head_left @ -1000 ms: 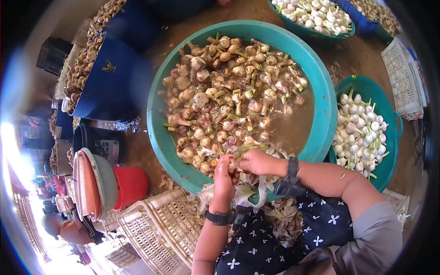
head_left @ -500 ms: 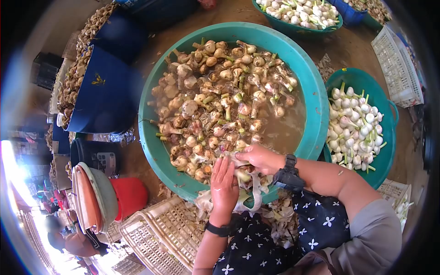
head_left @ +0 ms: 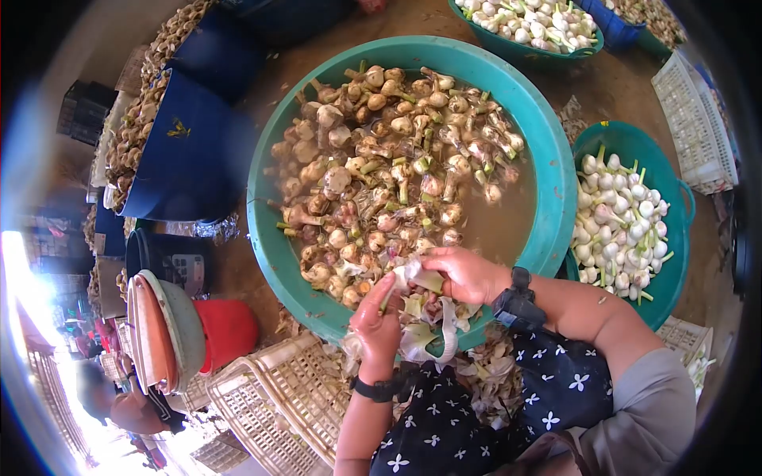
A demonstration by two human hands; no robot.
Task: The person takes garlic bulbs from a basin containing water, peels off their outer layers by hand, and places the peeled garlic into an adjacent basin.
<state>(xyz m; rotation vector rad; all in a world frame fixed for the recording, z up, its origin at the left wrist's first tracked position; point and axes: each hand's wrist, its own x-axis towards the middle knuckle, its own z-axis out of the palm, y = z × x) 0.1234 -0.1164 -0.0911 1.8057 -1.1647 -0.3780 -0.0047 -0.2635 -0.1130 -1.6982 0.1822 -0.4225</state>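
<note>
Over the near rim of a wide green tub (head_left: 266,230), both hands work at one garlic bulb (head_left: 403,275), white where its skin is off. My left hand (head_left: 376,327) is closed around it, with a bit of green stem showing by the fingers. My right hand (head_left: 470,275) pinches a pale flap of garlic skin (head_left: 431,280) at the bulb's right side; the fingertips are partly hidden. Unpeeled brown garlic (head_left: 373,170) floats in the tub's muddy water. Strips of peeled skin (head_left: 418,343) hang over the rim below my hands.
White cleaned garlic (head_left: 619,222) fills a green basket (head_left: 675,278) at the right; another green basket (head_left: 508,46) stands behind. Blue bins (head_left: 190,151) of garlic, a red bucket (head_left: 228,333) and plastic crates (head_left: 298,389) are at the left. Another person (head_left: 135,408) is at lower left.
My left hand has turned from flat and stretched out to closed around the bulb. My right hand has drawn slightly right, pulling a flap of skin outward. The view has shifted slightly.
</note>
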